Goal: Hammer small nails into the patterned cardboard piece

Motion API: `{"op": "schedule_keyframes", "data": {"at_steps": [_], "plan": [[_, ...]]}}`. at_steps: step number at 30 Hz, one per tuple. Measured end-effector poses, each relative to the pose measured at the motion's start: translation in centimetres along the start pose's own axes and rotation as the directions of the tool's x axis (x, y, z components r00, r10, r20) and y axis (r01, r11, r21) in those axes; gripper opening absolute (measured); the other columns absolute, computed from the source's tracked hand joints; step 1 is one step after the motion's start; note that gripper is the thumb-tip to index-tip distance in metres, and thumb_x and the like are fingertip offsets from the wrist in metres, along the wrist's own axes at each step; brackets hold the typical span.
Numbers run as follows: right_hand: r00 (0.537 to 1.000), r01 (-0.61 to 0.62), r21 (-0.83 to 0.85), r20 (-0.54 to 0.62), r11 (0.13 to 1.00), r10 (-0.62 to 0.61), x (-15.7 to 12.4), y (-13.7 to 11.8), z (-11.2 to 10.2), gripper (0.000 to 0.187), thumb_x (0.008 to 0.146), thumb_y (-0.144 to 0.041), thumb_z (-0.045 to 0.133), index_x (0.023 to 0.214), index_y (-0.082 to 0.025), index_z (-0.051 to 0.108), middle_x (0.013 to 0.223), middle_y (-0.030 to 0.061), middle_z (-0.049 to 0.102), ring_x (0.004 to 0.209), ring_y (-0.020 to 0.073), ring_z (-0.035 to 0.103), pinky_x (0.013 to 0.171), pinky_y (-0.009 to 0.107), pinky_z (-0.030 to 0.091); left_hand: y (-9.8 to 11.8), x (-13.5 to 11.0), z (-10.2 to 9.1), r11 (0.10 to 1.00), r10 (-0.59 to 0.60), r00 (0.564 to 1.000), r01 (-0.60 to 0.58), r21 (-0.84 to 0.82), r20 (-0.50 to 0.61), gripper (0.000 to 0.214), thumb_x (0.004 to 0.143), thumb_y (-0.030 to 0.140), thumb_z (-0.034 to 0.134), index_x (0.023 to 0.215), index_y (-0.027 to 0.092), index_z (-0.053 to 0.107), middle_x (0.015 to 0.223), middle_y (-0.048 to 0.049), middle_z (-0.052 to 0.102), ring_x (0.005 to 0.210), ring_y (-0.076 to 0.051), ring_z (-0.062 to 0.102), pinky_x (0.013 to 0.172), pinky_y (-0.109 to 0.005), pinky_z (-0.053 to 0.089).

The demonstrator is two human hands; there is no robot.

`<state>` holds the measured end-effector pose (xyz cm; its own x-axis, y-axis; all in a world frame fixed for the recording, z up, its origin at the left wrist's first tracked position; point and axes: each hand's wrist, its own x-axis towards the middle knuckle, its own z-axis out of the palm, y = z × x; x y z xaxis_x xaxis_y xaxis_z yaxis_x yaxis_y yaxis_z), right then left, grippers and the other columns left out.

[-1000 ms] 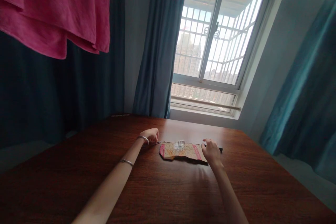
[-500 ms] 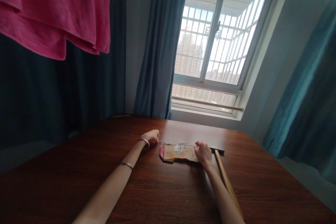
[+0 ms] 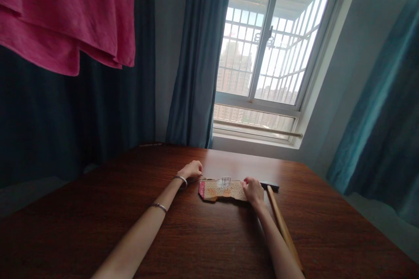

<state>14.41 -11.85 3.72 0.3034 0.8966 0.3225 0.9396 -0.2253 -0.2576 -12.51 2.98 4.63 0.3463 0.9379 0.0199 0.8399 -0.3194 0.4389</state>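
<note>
A small patterned cloth (image 3: 220, 190) with pink ends lies on the dark wooden table (image 3: 203, 235). A metal fork (image 3: 224, 180) rests on its far edge, tines over the cloth. My left hand (image 3: 190, 169) is closed on the fork's thin handle end, left of the cloth. My right hand (image 3: 252, 191) is curled over the right end of the cloth, fingers pressed together on it. A wooden stick (image 3: 283, 226) lies along my right forearm, and a dark flat bar (image 3: 271, 186) sits just beyond my right hand.
A window (image 3: 262, 52) with blue curtains (image 3: 199, 52) stands behind the table. A pink garment (image 3: 65, 13) hangs at the upper left. More curtain (image 3: 382, 109) hangs at the right. The table's far edge runs below the sill.
My right hand slid left along the cloth, folding its right end in and uncovering the wooden stick. My left hand shifted slightly forward on the fork handle.
</note>
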Motion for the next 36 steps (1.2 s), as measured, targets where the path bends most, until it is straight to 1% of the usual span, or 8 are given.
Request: {"op": "schedule_keyframes", "data": {"at_steps": [4, 7, 10, 12, 16, 22, 31, 36], "plan": [[1.000, -0.017, 0.001, 0.016, 1.000, 0.017, 0.0, 0.0, -0.2, 0.029, 0.083, -0.034, 0.042, 0.095, -0.022, 0.064, 0.097, 0.0064, 0.066, 0.091, 0.0191, 0.059, 0.071, 0.026, 0.043, 0.0, 0.4, 0.5, 0.999, 0.018, 0.999, -0.019, 0.046, 0.028, 0.014, 0.061, 0.024, 0.061, 0.067, 0.013, 0.067, 0.063, -0.0057, 0.065, 0.060, -0.015, 0.059, 0.055, -0.020, 0.039], [0.999, -0.030, 0.002, 0.028, 1.000, 0.030, 0.0, -0.2, -0.4, 0.029, 0.083, -0.033, 0.041, 0.096, -0.022, 0.064, 0.097, 0.0062, 0.066, 0.091, 0.0188, 0.059, 0.071, 0.026, 0.043, 0.2, 0.7, 0.9, 0.996, -0.011, 0.997, 0.018, 0.091, -0.077, 0.018, 0.066, 0.028, 0.059, 0.071, 0.012, 0.066, 0.072, -0.0106, 0.066, 0.069, -0.019, 0.061, 0.060, -0.023, 0.041], [0.998, -0.044, -0.001, 0.040, 0.999, 0.044, -0.1, -0.3, -0.6, 0.028, 0.083, -0.031, 0.042, 0.097, -0.022, 0.064, 0.097, 0.0066, 0.066, 0.091, 0.0191, 0.060, 0.071, 0.026, 0.043, 0.8, 0.8, 1.5, 0.995, -0.026, 0.985, 0.042, 0.090, -0.170, 0.021, 0.073, 0.027, 0.054, 0.086, 0.014, 0.065, 0.087, -0.0130, 0.066, 0.080, -0.021, 0.062, 0.067, -0.026, 0.043], [0.998, -0.047, -0.002, 0.043, 0.999, 0.047, -0.1, -0.4, -0.7, 0.028, 0.083, -0.031, 0.041, 0.097, -0.022, 0.064, 0.097, 0.0069, 0.066, 0.091, 0.0194, 0.060, 0.071, 0.026, 0.044, 1.3, 0.7, 1.9, 0.997, 0.001, 0.987, 0.012, 0.078, -0.161, 0.020, 0.075, 0.024, 0.053, 0.090, 0.017, 0.065, 0.092, -0.0114, 0.066, 0.085, -0.020, 0.061, 0.071, -0.025, 0.043], [0.998, -0.050, -0.001, 0.041, 0.999, 0.050, -0.2, -0.5, -0.7, 0.028, 0.083, -0.031, 0.042, 0.096, -0.022, 0.065, 0.097, 0.0067, 0.067, 0.090, 0.0196, 0.061, 0.071, 0.026, 0.044, 2.0, 0.6, 2.6, 0.998, 0.036, 0.993, -0.029, 0.061, -0.116, 0.014, 0.073, 0.021, 0.056, 0.080, 0.018, 0.067, 0.086, -0.0089, 0.067, 0.086, -0.018, 0.061, 0.074, -0.023, 0.042], [0.998, -0.049, 0.017, 0.041, 0.999, 0.048, -0.2, -0.3, -0.6, 0.029, 0.082, -0.032, 0.042, 0.095, -0.022, 0.065, 0.095, 0.0065, 0.067, 0.089, 0.0202, 0.061, 0.070, 0.027, 0.044, 1.8, 1.0, 2.7, 0.997, 0.030, 0.993, -0.020, 0.079, -0.115, 0.014, 0.067, 0.011, 0.056, 0.075, 0.013, 0.067, 0.080, -0.0117, 0.068, 0.076, -0.018, 0.063, 0.067, -0.023, 0.043], [0.996, -0.071, 0.032, 0.058, 0.997, 0.069, -0.2, -0.5, -0.8, 0.028, 0.082, -0.033, 0.042, 0.095, -0.023, 0.065, 0.094, 0.0075, 0.068, 0.089, 0.0206, 0.062, 0.071, 0.028, 0.044, 1.6, 1.5, 2.9, 0.992, -0.077, 0.984, 0.092, 0.088, -0.162, 0.020, 0.067, 0.012, 0.054, 0.082, 0.007, 0.066, 0.085, -0.0192, 0.066, 0.081, -0.024, 0.063, 0.065, -0.025, 0.045], [0.996, -0.073, 0.052, 0.047, 0.996, 0.070, -0.3, -0.4, -0.7, 0.028, 0.082, -0.033, 0.042, 0.093, -0.023, 0.066, 0.093, 0.0079, 0.068, 0.088, 0.0206, 0.062, 0.072, 0.028, 0.044, 1.3, 1.7, 2.4, 0.991, -0.101, 0.988, 0.110, 0.070, -0.119, 0.017, 0.063, 0.009, 0.056, 0.075, 0.007, 0.067, 0.078, -0.0180, 0.067, 0.076, -0.022, 0.064, 0.063, -0.023, 0.045]]}}
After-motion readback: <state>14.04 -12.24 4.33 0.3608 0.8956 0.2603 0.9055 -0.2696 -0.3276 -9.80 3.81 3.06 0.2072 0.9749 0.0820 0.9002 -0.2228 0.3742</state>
